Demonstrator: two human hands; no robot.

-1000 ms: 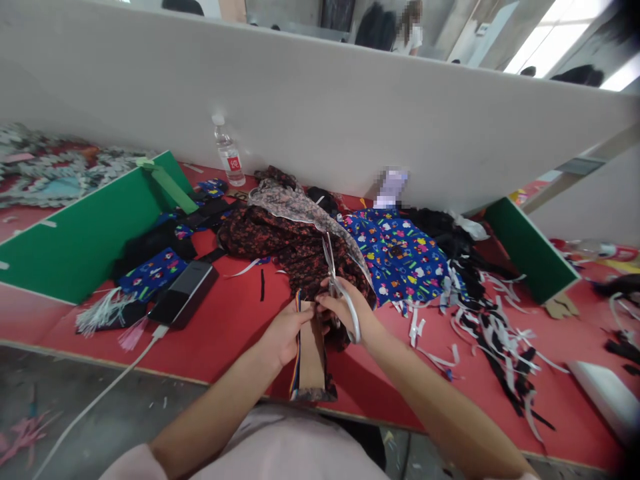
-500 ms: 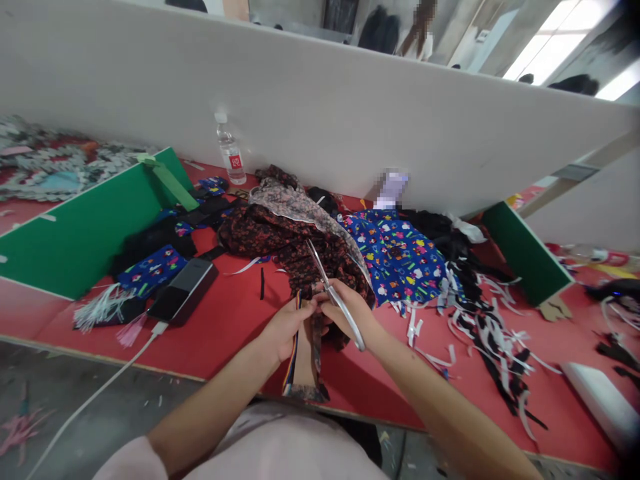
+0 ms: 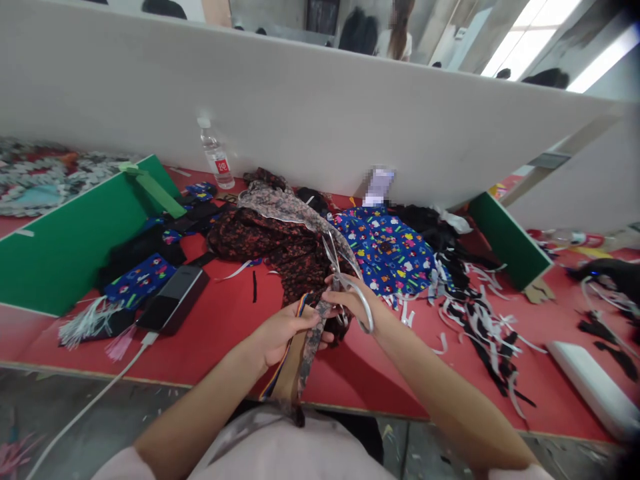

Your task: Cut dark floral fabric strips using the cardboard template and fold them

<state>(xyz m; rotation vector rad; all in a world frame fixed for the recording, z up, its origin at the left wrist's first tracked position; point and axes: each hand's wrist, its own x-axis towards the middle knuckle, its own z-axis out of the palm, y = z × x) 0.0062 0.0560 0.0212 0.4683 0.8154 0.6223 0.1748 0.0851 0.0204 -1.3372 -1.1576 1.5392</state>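
Observation:
My left hand (image 3: pixel 285 330) pinches a long strip (image 3: pixel 293 363) with a tan face, a striped edge and a floral edge, which hangs past the table's front edge. Silver scissors (image 3: pixel 334 257) are in my right hand (image 3: pixel 353 297), their blades parted and pointing away from me. The right fingertips also touch the floral edge of the strip beside the left thumb. Dark floral fabric (image 3: pixel 260 237) lies bunched just beyond both hands, and a blue patterned cloth (image 3: pixel 393 250) is to its right.
Black and white scraps (image 3: pixel 487 337) cover the right side. A black device (image 3: pixel 173 300) with a white cable lies left. Green dividers (image 3: pixel 75 250) stand at both sides. A water bottle (image 3: pixel 217 157) and a phone (image 3: pixel 379 185) are by the partition. A white box (image 3: pixel 593 387) sits far right.
The scissors' blades and handles have opened apart and sit more upright. The strip has turned to show more of its floral edge, and its lower end has shifted left. The view has moved slightly.

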